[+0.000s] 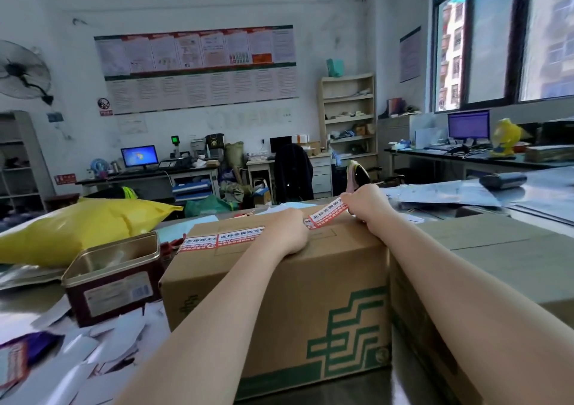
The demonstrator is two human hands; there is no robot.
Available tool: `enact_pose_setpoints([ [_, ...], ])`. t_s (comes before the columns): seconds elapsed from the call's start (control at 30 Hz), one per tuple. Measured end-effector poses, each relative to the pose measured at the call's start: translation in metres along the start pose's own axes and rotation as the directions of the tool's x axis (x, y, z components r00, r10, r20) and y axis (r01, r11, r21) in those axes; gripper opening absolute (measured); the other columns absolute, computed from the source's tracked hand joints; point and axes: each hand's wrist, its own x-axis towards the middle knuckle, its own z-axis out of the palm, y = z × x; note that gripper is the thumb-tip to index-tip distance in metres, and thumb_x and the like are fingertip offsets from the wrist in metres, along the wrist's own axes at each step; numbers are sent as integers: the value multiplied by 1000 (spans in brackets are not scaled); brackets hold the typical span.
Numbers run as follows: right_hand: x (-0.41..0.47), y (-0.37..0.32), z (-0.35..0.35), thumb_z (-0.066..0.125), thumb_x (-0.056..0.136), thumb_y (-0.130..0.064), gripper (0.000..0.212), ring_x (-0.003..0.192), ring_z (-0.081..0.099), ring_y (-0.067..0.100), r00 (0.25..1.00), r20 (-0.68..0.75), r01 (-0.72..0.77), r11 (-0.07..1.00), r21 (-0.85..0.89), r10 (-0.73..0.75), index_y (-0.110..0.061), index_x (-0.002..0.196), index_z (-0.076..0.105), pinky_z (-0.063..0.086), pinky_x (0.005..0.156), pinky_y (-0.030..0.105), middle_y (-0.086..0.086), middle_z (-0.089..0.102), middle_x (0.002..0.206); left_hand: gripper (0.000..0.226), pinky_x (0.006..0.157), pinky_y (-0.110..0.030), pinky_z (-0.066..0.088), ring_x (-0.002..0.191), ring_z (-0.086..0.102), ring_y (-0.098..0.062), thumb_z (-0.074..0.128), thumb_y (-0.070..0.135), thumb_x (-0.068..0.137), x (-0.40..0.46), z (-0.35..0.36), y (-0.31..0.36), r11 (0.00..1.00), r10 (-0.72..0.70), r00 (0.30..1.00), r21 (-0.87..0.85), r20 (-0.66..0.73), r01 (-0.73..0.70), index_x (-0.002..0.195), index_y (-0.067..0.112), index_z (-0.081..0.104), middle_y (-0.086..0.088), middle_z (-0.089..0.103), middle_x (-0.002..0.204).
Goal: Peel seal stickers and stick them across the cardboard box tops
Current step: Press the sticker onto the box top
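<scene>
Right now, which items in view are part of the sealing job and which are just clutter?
In the job:
- cardboard box
- seal sticker, pulled taut by right hand
- left hand pressing the box top
- stickers already stuck
- second box, unsealed

Lying about:
- yellow bag
- open tin
- loose papers

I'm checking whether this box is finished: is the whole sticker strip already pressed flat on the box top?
No. The right hand holds the far end of the sticker strip lifted above the cardboard box, while the left hand presses on top.
</scene>
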Motion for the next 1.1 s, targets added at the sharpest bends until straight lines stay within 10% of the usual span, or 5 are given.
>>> enact_pose_setpoints([
  [0.1,0,1,0,51,90,-23,20,52,41,17,1000,11,5,1000,-26,-4,-8,77,52,30,46,26,3,49,61,41,79,-34,44,79,45,-19,34,4,89,0,1,0,1000,-15,1000,-6,-11,15,125,7,53,-6,51,96],
  [0.5,-1,0,-1,52,90,-21,17,58,44,16,1000,7,-23,995,-97,24,-5,85,54,31,46,27,5,50,70,44,95,-35,38,128,41,-24,31,11,94,-13,-2,6,986,167,986,25,-27,-167,133,18,49,-5,39,146],
  [1.1,1,8,-13,56,87,-35,29,73,55,22,999,-33,13,943,-333,-25,-13,68,53,42,66,31,3,57,75,45,99,-40,39,120,48,-22,34,14,90,-14,-1,8,981,159,987,111,-14,-157,129,27,53,0,55,134],
])
